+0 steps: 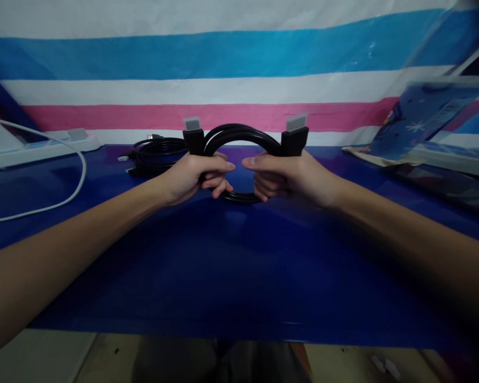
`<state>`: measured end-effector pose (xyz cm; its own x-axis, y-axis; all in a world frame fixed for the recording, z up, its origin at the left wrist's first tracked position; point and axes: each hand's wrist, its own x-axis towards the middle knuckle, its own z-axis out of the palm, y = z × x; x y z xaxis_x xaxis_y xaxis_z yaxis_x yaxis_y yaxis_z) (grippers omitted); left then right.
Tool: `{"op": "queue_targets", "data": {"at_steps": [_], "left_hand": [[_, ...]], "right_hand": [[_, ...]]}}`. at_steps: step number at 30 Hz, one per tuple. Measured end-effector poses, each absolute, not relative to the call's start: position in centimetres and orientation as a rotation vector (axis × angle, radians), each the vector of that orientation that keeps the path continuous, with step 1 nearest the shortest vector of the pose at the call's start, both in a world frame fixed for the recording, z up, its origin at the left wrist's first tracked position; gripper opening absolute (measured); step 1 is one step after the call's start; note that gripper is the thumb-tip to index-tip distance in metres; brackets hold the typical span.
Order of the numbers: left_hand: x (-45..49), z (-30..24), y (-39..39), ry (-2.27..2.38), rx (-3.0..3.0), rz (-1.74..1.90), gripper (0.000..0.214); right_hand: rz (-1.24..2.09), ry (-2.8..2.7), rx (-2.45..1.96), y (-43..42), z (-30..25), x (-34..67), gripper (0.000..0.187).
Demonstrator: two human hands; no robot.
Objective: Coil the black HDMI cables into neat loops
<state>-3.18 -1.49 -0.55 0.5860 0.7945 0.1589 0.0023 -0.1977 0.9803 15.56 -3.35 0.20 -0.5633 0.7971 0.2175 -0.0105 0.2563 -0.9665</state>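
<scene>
Between my hands a black HDMI cable [243, 131] is held up in a round coil above the blue table. My left hand [201, 173] grips the coil's left side, its thumb pointing inward. One plug [193, 135] of the cable stands upright out of that fist, metal end up. On the right side, my right hand [289, 175] is closed round the coil, and the other plug [295, 135] rises from it, also upright. The lower part of the loop shows below my fingers. Both thumb tips are apart, with a gap between them.
Another coiled black cable [155, 151] lies on the blue table [239, 266] behind my left hand. At the left are a white power strip [43, 149] and a white cord [82, 175]. A blue printed package [419, 125] stands at the right. A striped sheet [239, 53] hangs behind.
</scene>
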Motion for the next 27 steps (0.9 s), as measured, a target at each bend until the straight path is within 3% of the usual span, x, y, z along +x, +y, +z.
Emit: {"op": "queue_targets", "data": {"at_steps": [27], "left_hand": [[-3.51,-0.52,-1.57,0.672,1.731,0.846,0.038]], "right_hand": [[1.420,-1.703,-0.879,-2.98,0.07,15.62,0.047]]}}
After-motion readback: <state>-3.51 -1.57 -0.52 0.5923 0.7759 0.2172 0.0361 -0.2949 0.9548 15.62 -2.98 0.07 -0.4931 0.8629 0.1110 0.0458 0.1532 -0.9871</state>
